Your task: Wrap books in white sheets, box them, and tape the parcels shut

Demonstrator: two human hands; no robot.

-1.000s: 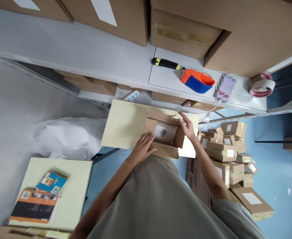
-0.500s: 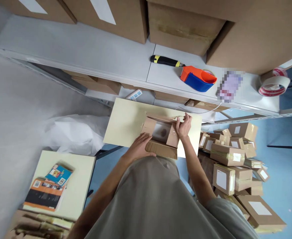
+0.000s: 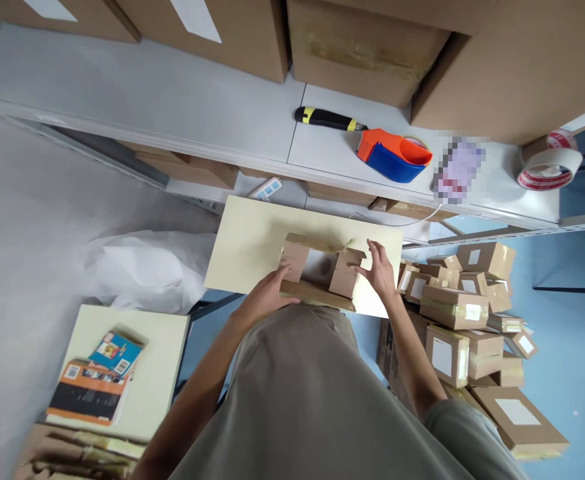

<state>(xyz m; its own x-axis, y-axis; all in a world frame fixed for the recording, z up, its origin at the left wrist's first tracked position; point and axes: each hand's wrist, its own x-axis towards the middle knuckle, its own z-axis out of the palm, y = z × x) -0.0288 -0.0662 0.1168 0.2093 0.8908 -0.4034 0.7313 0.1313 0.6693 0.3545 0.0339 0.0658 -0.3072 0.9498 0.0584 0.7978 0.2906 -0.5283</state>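
Note:
An opened cardboard box (image 3: 343,281) stands on a cream board in front of me. Its two short flaps are folded partly inward, and a pale interior with a dark patch shows between them. My left hand (image 3: 266,292) is at the box's left front corner, thumb apart from the fingers; whether it touches the cardboard I cannot tell. Beside the right flap is my right hand (image 3: 381,272), its fingers spread and its thumb close to the flap's edge. Neither hand grips anything.
The cream board (image 3: 245,230) sits below a grey shelf (image 3: 182,100) holding large cartons, a black-and-yellow-handled tool (image 3: 325,119), an orange-and-blue tape dispenser (image 3: 395,155) and tape rolls (image 3: 550,170). Small parcels (image 3: 455,303) are piled at right. Books (image 3: 90,390) lie on a side table at left.
My right hand has moved off the box's right flap, slightly outward, and its fingers have spread. My left hand has shifted a little left. The long front flap now looks narrower.

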